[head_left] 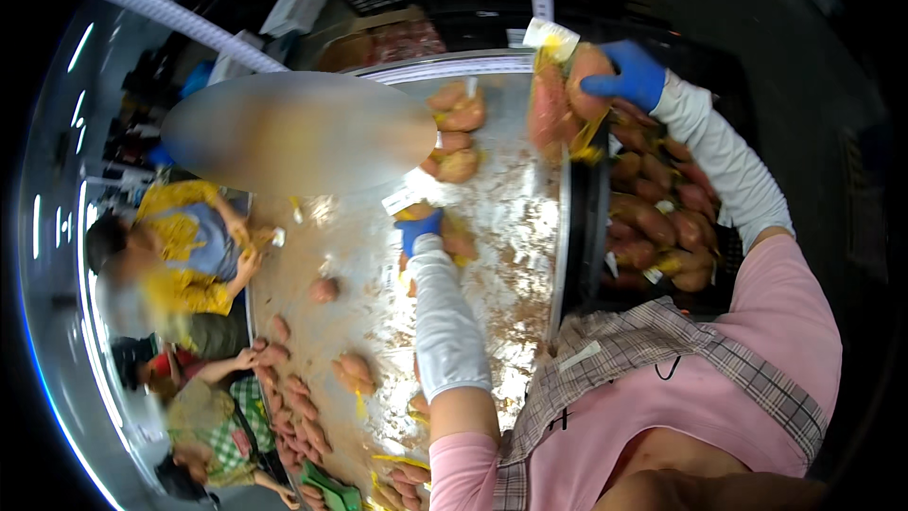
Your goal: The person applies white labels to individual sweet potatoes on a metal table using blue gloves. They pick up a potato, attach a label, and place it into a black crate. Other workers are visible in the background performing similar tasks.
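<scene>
Hanging right of upper centre, a netted bag [549, 109] of reddish tubers is clasped in the blue-gloved right hand [632, 78], near a black crate [588, 218] holding more. Mid-frame, the left hand [419, 229] covers another bag [460, 240]; its closure is unclear. Crating seems underway, calling for careful lowering.

oval blur [298, 132] over part of table [520, 265]; bag label [551, 39] too small to read
</scene>
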`<state>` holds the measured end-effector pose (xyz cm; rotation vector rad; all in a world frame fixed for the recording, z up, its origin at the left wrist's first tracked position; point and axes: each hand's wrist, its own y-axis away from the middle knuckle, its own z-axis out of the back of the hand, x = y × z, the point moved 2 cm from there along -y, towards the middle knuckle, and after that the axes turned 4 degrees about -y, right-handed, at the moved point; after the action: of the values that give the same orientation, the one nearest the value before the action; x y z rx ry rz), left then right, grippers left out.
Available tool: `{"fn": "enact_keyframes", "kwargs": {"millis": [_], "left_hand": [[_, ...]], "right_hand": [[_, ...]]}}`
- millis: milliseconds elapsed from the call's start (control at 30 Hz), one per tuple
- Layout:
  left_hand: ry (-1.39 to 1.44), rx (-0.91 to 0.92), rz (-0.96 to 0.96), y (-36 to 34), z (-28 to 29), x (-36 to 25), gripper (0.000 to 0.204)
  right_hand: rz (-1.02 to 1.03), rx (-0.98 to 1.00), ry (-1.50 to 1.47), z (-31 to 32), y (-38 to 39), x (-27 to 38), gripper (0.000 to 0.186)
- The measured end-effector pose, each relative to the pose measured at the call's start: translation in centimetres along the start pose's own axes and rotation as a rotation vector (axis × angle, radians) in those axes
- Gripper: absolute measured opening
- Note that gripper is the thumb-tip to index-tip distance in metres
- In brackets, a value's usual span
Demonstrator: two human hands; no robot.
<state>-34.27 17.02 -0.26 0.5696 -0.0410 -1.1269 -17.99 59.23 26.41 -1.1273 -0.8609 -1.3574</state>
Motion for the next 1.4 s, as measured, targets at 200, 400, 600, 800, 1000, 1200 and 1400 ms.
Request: {"fn": "enact_keyframes", "kwargs": {"millis": [200,400,600,800,1000,1200,1400], "left_hand": [[0.663,0.034,-0.273,3.5,1.8,-0.6,0.095],[1.193,0.284,-0.402,14.2,4.7,-6.2,0.060],[1.278,0.839,-0.558,29.3,-2.3,-19.5,0.060],[1.538,1.018,-0.409,37.4,-14.9,-29.4,0.056],[1.427,1.137,0.033,36.8,-18.0,-29.0,0.034],[1.184,0.366,-0.671,26.2,-9.0,-21.0,0.041],[0.934,-0.484,-0.115,2.3,-4.2,-10.2,0.087]], "right_hand": [[-0.278,0.169,0.784,9.2,5.2,-3.3,0.051],[-0.446,0.518,0.896,3.5,8.2,-16.1,0.056],[-0.345,0.269,0.389,1.5,11.3,-21.7,0.048],[-0.505,-0.282,-1.413,10.5,11.9,-23.0,0.041],[-0.129,0.047,-0.375,10.8,8.8,-22.9,0.038],[-0.055,0.047,-0.754,7.1,7.0,-25.2,0.048],[-0.102,0.086,0.225,8.3,9.0,-27.2,0.068]]}}
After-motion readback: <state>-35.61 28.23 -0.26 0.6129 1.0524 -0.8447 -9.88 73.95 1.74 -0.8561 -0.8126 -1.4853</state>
